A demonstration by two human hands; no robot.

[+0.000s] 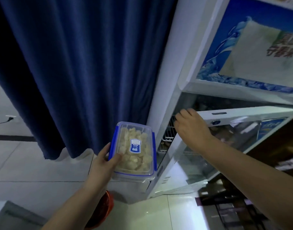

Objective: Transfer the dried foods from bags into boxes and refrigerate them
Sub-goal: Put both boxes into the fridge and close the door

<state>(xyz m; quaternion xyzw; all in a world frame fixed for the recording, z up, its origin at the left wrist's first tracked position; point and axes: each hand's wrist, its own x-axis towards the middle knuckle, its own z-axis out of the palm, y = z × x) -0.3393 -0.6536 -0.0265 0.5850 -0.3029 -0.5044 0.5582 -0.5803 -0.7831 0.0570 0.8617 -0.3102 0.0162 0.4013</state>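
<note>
My left hand point(103, 161) grips a clear plastic box point(134, 156) with a blue-clipped lid and a blue label; pale dried pieces fill it. I hold the box left of the white display fridge point(172, 63). My right hand point(190, 128) curls round the top edge of the fridge's glass door point(242, 113), which stands partly ajar. Through the gap, white wire shelves point(169, 135) show inside, with dark items on them that I cannot make out.
A dark blue curtain point(86, 68) hangs at the left of the fridge, down to the pale tiled floor point(26, 163). A wall socket with a black cable point(8, 118) sits at far left. Something red-orange point(107, 205) lies under my left forearm.
</note>
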